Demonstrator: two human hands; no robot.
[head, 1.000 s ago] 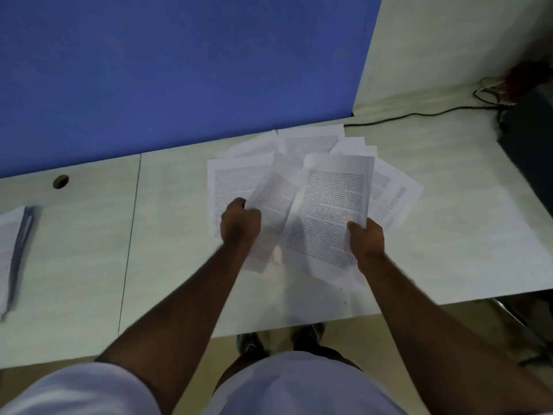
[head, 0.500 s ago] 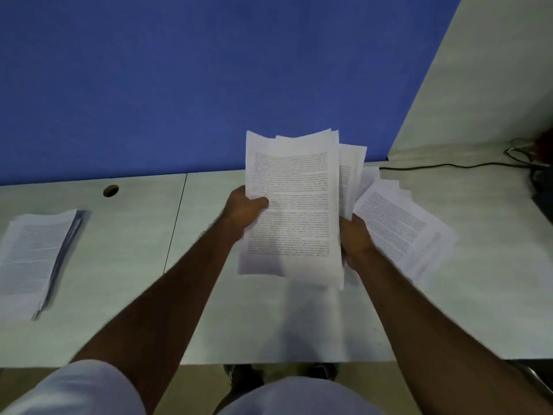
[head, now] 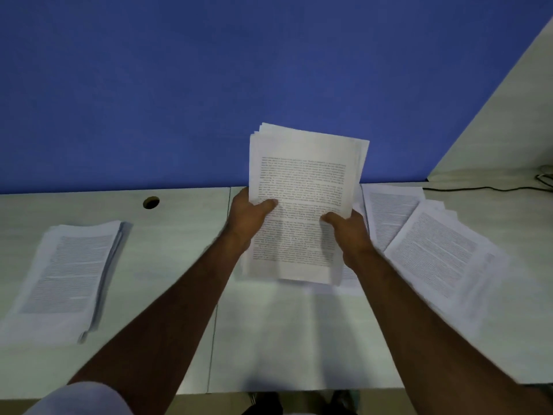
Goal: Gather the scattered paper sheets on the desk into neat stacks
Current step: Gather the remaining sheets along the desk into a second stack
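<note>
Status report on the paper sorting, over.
Both hands, left and right, grip one bundle upright. Finished stack at left. Loose sheets remain at right.

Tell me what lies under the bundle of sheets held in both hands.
Under the held bundle is bare desk, with loose sheets to its right, one poking out beneath. Anything directly behind the bundle is covered.

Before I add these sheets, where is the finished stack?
In the head view, the finished stack lies on the desk's left side, below the cable hole.
</note>
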